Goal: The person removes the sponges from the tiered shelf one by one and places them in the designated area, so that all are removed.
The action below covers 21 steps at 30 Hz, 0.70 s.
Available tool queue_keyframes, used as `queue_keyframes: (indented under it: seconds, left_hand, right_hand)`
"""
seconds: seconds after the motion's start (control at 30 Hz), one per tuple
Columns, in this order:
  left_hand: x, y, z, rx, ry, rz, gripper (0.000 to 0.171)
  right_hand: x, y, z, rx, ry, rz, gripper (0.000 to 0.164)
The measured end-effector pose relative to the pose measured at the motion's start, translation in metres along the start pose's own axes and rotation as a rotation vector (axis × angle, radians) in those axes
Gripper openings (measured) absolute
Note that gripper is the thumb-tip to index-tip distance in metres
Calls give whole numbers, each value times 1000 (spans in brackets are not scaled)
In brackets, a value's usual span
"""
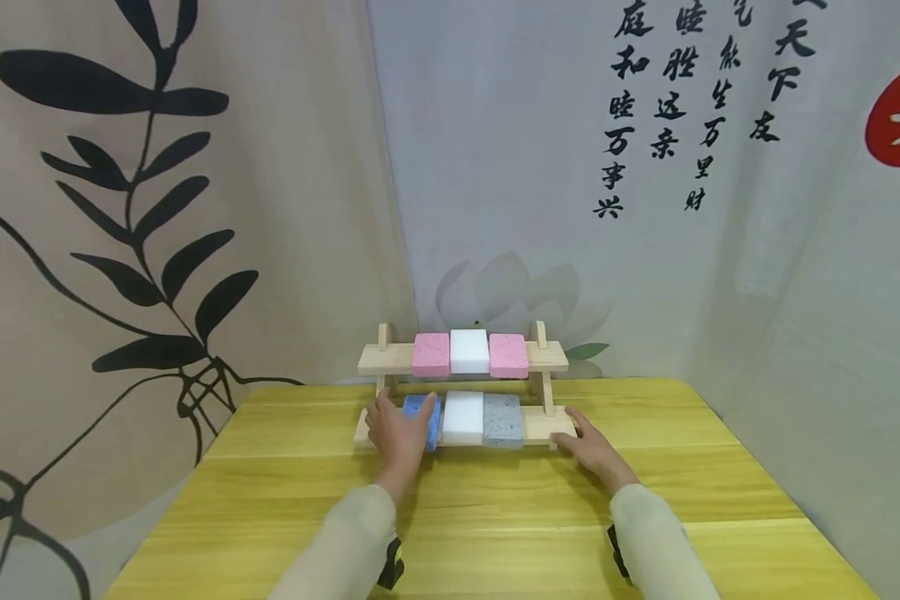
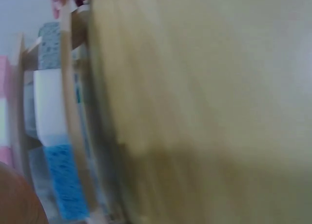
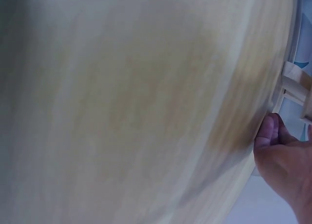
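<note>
A small two-tier wooden rack (image 1: 542,427) stands at the back of the table. Its lower board bears a blue speckled sponge (image 1: 412,405), a white sponge (image 1: 462,418) and a grey speckled sponge (image 1: 502,421). My left hand (image 1: 401,433) is at the blue sponge, thumb over its right side and fingers spread toward the rack's left end; whether they touch the wood is unclear. The right hand (image 1: 591,450) grips the right end of the lower board, fingers above and thumb at the front edge. In the right wrist view its fingers (image 3: 265,131) are curled beside the rack.
On the upper board sit a pink sponge (image 1: 431,355), a white sponge (image 1: 469,352) and another pink sponge (image 1: 508,357). Behind the rack hangs a printed cloth (image 1: 495,167). The yellow wooden table (image 1: 510,517) extends toward me.
</note>
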State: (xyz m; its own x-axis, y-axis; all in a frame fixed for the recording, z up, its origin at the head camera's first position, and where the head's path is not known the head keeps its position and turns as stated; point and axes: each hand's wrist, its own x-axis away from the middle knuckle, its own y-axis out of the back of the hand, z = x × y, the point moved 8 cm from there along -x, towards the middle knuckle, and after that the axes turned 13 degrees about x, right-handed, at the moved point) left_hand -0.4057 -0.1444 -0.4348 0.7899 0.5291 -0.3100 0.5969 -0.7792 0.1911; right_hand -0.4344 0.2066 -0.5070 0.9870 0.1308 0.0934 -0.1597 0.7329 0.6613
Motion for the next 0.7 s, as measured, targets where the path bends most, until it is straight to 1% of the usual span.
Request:
queue_keyframes:
  seconds: [0.1,0.2,0.3,0.4,0.57,0.7]
  left_hand:
    - [-10,-11,-15,22,-26,-3,88]
    - [-18,-21,-28,21,-52,-17,88]
    - [-22,-29,-36,18,-53,-29,88]
    - [-24,-34,-38,8,-41,-38,87]
    - [-29,-38,-36,-21,-27,-57,82]
    - [-32,-42,-34,-44,-19,-58,77]
  right_hand:
    - [0,1,1,2,0,-2,84]
    - [-1,1,1,5,-2,-4,85]
    - [-2,0,0,5,-1,-6,83]
    - [-1,-1,-1,2,-5,-7,84]
    - [0,0,0,-1,-6,-14,82]
    - [-1,1,-2,-1,-13,-16,81]
